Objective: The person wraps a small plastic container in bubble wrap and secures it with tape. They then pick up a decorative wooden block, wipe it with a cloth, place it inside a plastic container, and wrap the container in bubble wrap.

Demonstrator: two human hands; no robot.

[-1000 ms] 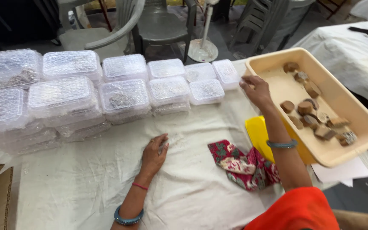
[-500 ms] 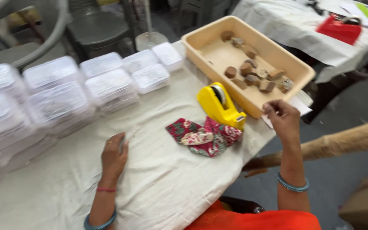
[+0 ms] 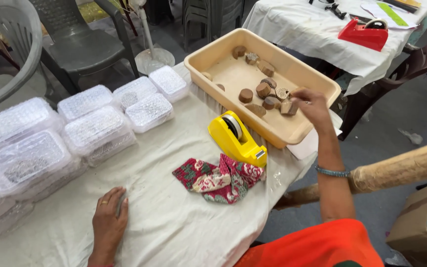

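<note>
Blocks (image 3: 263,90) lie in the tray (image 3: 306,126) at two o'clock, right hand (image 3: 311,105) grip closing over one, none out yet; left hand (image 3: 108,223) flat on the tabletop (image 3: 174,217).

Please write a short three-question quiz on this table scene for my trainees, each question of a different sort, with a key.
1. True or false: the right hand reaches into the beige tray of wooden blocks.
2. Which lies between the tray and the floral cloth? A) red box B) yellow tape dispenser C) grey chair
3. Fill in: the left hand rests flat on the white ____.

Key: 1 true; 2 B; 3 cloth.
</note>
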